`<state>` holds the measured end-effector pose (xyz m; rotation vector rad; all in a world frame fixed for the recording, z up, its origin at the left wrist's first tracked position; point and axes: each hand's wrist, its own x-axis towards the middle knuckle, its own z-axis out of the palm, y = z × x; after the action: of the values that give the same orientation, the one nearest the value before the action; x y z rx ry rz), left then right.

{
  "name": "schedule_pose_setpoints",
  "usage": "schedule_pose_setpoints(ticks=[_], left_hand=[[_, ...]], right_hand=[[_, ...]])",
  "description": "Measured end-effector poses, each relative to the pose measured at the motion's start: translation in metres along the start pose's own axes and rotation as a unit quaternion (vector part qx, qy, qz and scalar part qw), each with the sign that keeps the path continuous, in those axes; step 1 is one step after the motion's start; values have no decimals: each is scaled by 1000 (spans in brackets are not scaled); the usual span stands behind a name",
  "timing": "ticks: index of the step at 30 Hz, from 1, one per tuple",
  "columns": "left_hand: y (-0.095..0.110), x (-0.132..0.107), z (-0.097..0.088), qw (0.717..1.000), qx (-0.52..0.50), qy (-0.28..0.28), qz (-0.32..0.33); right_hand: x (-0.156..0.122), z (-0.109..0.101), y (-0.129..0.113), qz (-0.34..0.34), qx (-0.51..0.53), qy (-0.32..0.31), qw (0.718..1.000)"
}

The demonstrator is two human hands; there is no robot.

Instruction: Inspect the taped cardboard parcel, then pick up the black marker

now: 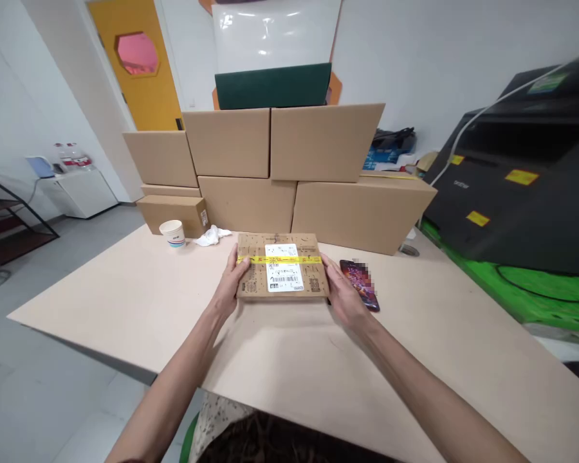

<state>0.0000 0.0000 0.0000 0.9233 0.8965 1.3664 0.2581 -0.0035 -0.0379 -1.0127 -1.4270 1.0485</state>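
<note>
A flat cardboard parcel (253, 283) is held between both hands over the middle of the table. Yellow tape runs across its top, and a white shipping label (284, 276) is stuck on it. My left hand (231, 281) grips the left side, with the thumb resting on top near the tape. At the opposite side, my right hand (343, 289) is closed against the parcel's right edge; some of its fingers are hidden. A smartphone (361, 286) with a lit screen lies just beyond the right hand. I cannot tell whether the parcel's underside touches the table.
Stacked cardboard boxes (246, 202) line the table's (139, 302) back edge. A paper cup (172, 233) and crumpled tissue (213, 235) stand at the back left, before a smaller box (174, 209). To the right is a large black printer (511, 161) beside green material (525, 292).
</note>
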Motion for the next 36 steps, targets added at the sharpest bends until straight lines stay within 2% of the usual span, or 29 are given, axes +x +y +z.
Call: schedule_pose_setpoints(ticks=[4, 8, 12, 17, 20, 22, 25, 28, 32, 36], left_hand=[[3, 12, -3, 996, -4, -11, 92], [0, 30, -4, 993, -38, -16, 114], [-8, 42, -9, 992, -43, -23, 113], [-13, 40, -31, 985, 50, -106, 130], [-11, 33, -39, 979, 110, -133, 113], [-9, 30, -38, 979, 122, -124, 103], [-5, 28, -31, 987, 80, -77, 116], [2, 26, -25, 993, 1, -38, 110], [7, 26, -25, 996, -69, -38, 34], [3, 27, -24, 995, -76, -46, -40]], right_hand=[[-2, 1, -1, -23, 129, 50, 990], [-3, 6, -2, -42, 242, 100, 964], [-6, 7, 4, -45, 256, 108, 959], [-13, 8, 13, -14, 215, 88, 972], [-19, 10, 14, -17, 180, 67, 981], [-22, 13, 13, -34, 166, 46, 984], [-27, 16, 11, -60, 155, 15, 986], [-34, 18, 8, -48, 138, -15, 989], [-39, 18, 7, -20, 134, -51, 989], [-34, 15, 14, 2, 139, -26, 990]])
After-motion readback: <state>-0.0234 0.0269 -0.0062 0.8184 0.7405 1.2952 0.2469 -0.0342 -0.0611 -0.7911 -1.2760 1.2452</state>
